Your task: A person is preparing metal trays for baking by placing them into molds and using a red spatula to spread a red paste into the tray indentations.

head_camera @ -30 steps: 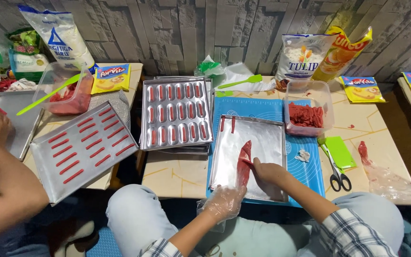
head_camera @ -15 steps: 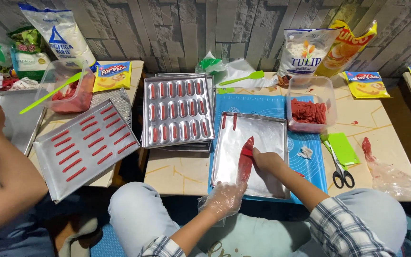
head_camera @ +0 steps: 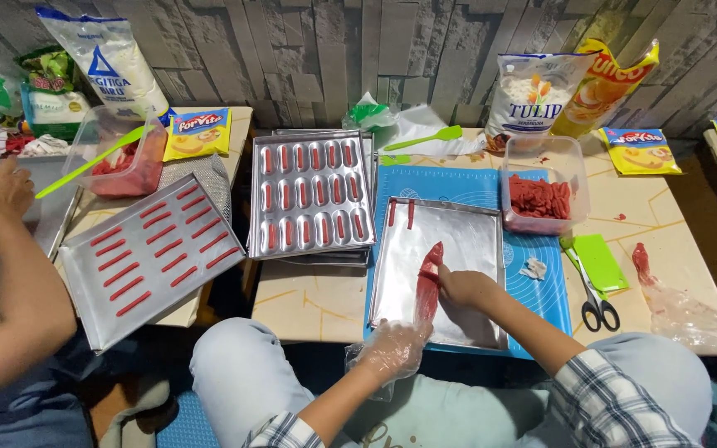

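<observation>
The piping bag (head_camera: pixel 427 286), full of red dough, lies lengthwise on the near flat tray (head_camera: pixel 475 249), its tip pointing far toward 2 short red strips (head_camera: pixel 401 212) at the tray's far left corner. The right hand (head_camera: pixel 464 288) is bare and sits just right of the bag, fingers closed on its middle. The left hand (head_camera: pixel 393 348), in a clear plastic glove, grips the bag's near end at the tray's near edge, fingers curled shut around it.

Compared with 0.5 s ago, both hands hold the bag in much the same place; its tip has not reached the 2 strips, and no new strip shows on the tray.

Far of the tray stands a moulded tray (head_camera: pixel 313 195) with rows of red pieces, and to its right a clear tub (head_camera: pixel 541 195) of red dough (scissors (head_camera: pixel 592 294) lie near it). At far left another person's hand (head_camera: pixel 2 191) rests by a slanted tray (head_camera: pixel 149 253) of red strips.
</observation>
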